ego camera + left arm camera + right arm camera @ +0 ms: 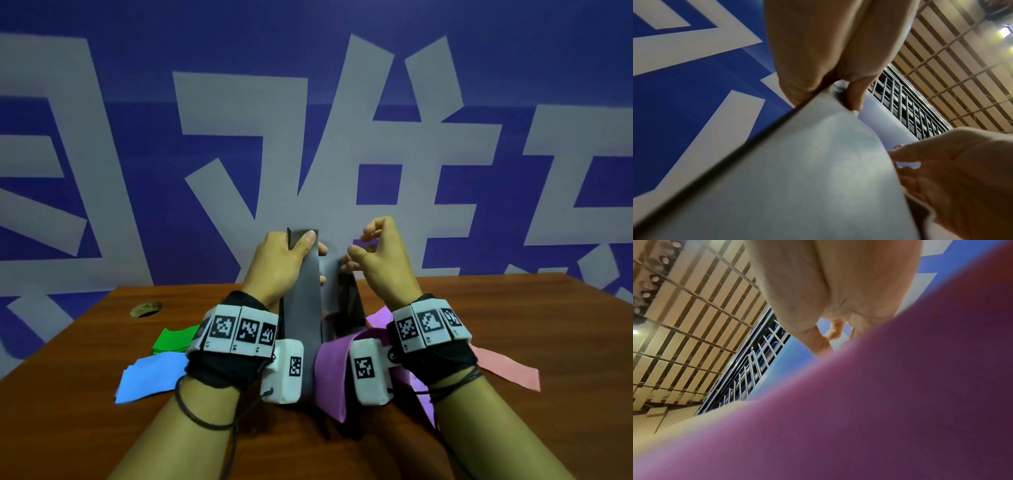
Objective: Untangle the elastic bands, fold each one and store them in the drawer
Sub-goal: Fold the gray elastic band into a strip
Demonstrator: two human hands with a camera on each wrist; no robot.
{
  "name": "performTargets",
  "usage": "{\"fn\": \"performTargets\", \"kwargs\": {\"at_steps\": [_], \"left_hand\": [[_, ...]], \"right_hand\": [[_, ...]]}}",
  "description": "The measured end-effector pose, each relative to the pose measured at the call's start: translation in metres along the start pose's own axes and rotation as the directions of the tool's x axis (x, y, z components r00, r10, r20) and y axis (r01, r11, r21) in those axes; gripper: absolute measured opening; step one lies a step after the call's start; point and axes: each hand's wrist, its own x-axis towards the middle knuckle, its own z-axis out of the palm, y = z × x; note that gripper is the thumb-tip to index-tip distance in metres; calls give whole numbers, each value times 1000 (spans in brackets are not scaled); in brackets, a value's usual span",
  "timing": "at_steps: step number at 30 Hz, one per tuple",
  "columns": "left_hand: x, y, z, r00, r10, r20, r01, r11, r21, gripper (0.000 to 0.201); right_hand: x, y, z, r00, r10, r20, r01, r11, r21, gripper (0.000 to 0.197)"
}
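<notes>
Purple band (334, 370) below wrists, grey band (305, 294) pinched in left hand (281, 263), right hand (380, 260) loosely curled, empty.

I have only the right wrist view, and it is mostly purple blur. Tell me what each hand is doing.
Observer: In the head view, the left hand grips the top end of a grey band and holds it up above the table.
Operator: Now the right hand.
Observer: The right hand is raised beside the other strand of the grey band, fingers curled. I cannot tell whether it pinches that strand.
Operator: Explain the purple.
Observer: A purple band lies on the table right against the right wrist camera. A green band, a blue band and a pink band lie farther out to the sides.
</notes>
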Motion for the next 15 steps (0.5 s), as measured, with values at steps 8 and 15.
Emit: {"fn": "performTargets", "kwargs": {"at_steps": [8,15], "left_hand": [[-1,11,-11,997,10,-82,-26,980,-199,37],[-1,13,-13,991,39,-131,-65,978,-198,36]], "right_hand": [[-3,-6,-6,907,-14,420,105,975,-195,16],[-5,-13,-14,784,77,615,10,991,-137,52]]}}
